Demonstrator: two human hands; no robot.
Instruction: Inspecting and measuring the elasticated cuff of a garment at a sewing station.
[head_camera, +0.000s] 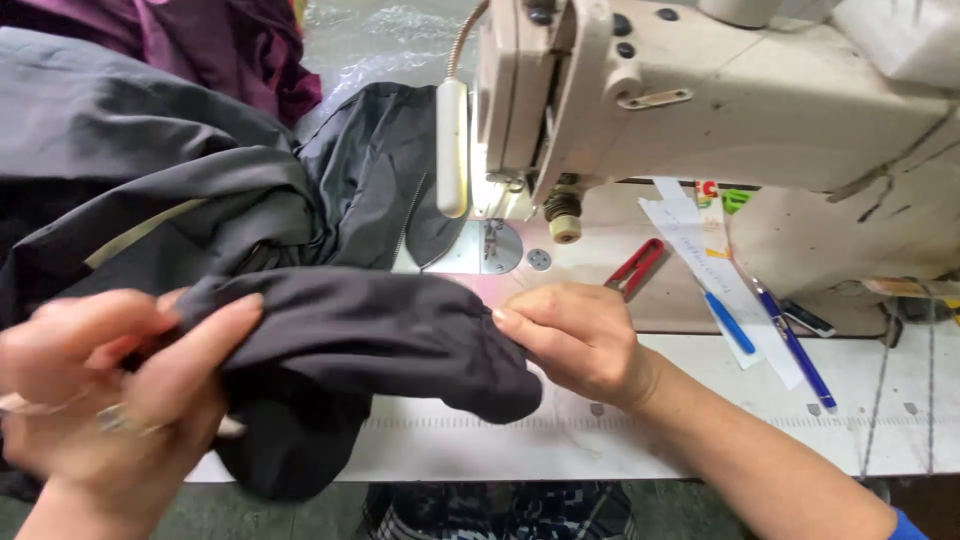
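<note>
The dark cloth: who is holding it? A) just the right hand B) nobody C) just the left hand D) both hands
D: the left hand and the right hand each pinch an end of the dark cloth.

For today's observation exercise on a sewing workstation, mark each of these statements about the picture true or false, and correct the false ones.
1. Both hands grip the dark grey fabric. True: the left hand and the right hand each hold a fold of it.
2. The sewing machine is bright green. False: it is cream-coloured.
3. Two blue pens lie on the table to the right of the right hand. True.
4. The red-handled snips are held in the right hand. False: they lie on the table beyond it.
5. Some maroon cloth lies at the top left. True.
</note>
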